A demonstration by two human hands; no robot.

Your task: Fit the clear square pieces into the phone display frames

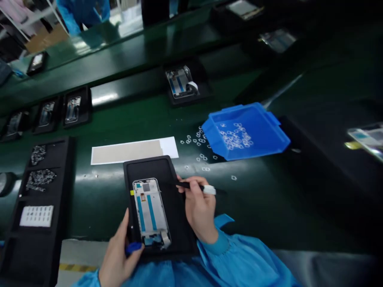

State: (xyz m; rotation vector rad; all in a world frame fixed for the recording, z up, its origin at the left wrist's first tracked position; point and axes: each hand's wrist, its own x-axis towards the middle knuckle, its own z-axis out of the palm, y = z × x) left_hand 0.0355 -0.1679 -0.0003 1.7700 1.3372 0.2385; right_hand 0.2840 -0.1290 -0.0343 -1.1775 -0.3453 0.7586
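Observation:
In front of me a black tray (pixel 176 217) holds an opened phone frame (pixel 152 211), silver with blue strips and a yellow tab on its left edge. My left hand (pixel 119 251) closes on the tray's lower left side, its thumb near the phone's bottom corner. A dark blue piece (pixel 133 247) shows at that thumb; I cannot tell what it is. Between the fingers of my right hand (pixel 199 203) are black tweezers (pixel 187 185) with a white wrap at the rear end. Their thin tips point left towards the top of the phone and are hard to make out.
A blue bin (pixel 263 131) lies right of centre with small white rings, several more scattered beside it. Behind my tray is a beige-and-white strip (pixel 128 152). A black compartment tray (pixel 64 191) stands left. Other phone trays (pixel 197 75) line the back; a person's blue sleeve (pixel 68 16) shows beyond.

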